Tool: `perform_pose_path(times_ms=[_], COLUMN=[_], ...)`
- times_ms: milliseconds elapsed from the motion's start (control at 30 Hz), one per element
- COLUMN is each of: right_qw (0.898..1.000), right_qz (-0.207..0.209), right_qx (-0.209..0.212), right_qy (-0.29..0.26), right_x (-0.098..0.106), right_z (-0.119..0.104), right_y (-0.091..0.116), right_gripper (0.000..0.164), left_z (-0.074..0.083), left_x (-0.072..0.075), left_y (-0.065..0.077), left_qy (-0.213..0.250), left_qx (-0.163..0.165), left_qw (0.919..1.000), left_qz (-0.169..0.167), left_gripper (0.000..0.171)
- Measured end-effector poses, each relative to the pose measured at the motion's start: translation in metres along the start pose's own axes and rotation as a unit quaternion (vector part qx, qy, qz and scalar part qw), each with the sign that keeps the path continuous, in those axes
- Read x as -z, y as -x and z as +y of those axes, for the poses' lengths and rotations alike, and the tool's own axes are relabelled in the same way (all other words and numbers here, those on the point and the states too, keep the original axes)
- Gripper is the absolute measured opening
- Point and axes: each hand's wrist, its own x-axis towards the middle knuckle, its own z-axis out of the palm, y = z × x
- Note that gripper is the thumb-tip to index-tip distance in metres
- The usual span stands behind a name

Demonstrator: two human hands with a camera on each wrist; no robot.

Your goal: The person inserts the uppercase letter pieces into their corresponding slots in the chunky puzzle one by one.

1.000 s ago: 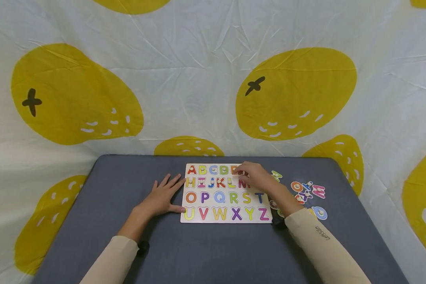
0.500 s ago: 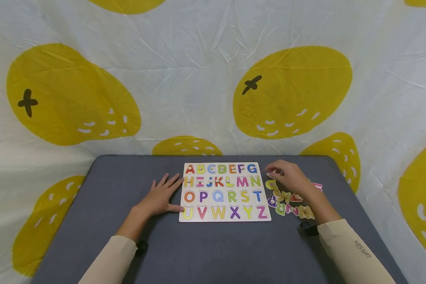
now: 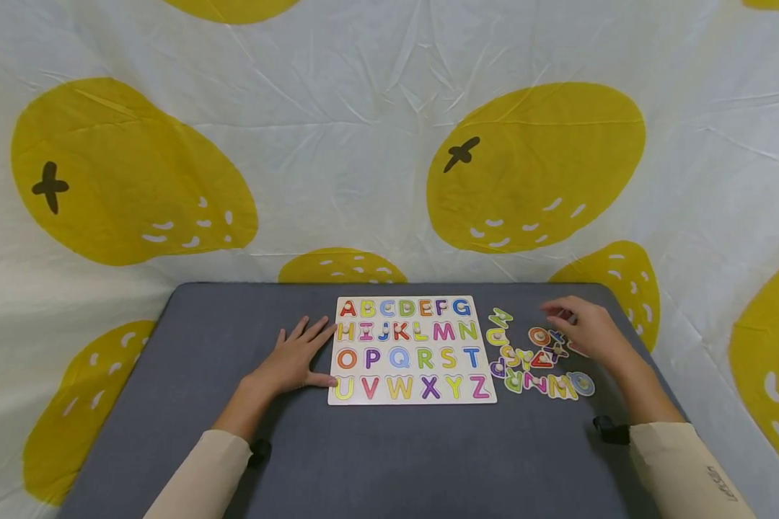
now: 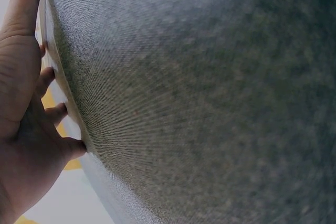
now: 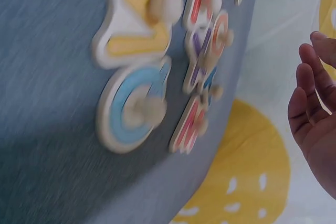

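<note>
My left hand [image 3: 293,362] lies with spread fingers at the left edge of a wooden alphabet puzzle board [image 3: 381,369]. Its thumb and fingertips touch the edge, and it holds nothing. In the left wrist view, the left hand [image 4: 31,103] shows at the left. Pegged letter pieces sit in the upper rows, from the A [image 3: 347,308] to the L [image 3: 420,331]. My right hand [image 3: 584,331] hovers above the loose letters at the right, fingers loosely bent and nothing between them. The right wrist view shows a blue Q piece [image 5: 119,113] with a round peg, apart from the right hand [image 5: 317,108].
Loose pegged letters crowd right of the board, among them a green N [image 3: 500,317], an orange O [image 3: 539,336] and a purple P [image 3: 497,367]. Some overlap. The grey table [image 3: 389,461] meets a patterned cloth [image 3: 350,173] at the back.
My right hand has moved right from over the board's top row, past the green N, to above the loose letters. The left hand stays in place.
</note>
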Motion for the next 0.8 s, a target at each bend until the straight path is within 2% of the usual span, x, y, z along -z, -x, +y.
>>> perform_pose_path(times_ms=[200,467,800], right_qw=[0.999,0.998,0.994], right_qz=[0.015,-0.005,-0.046], right_qx=[-0.029,-0.061,-0.074], right_qy=[0.015,0.02,0.06], right_x=[0.006,0.005,-0.01], right_z=[0.027,0.05,0.072], right_y=[0.014,0.029,0.033], right_gripper=[0.023,0.026,0.024], left_z=[0.0,0.003,0.001], left_x=[0.001,0.003,0.001], left_y=[0.0,0.001,0.001], left_qy=[-0.003,-0.002,-0.005], left_qx=[0.001,0.001,0.001], left_qw=[1.0,1.0,1.0], left_qz=[0.003,0.001,0.0], left_gripper=[0.116,0.116,0.117])
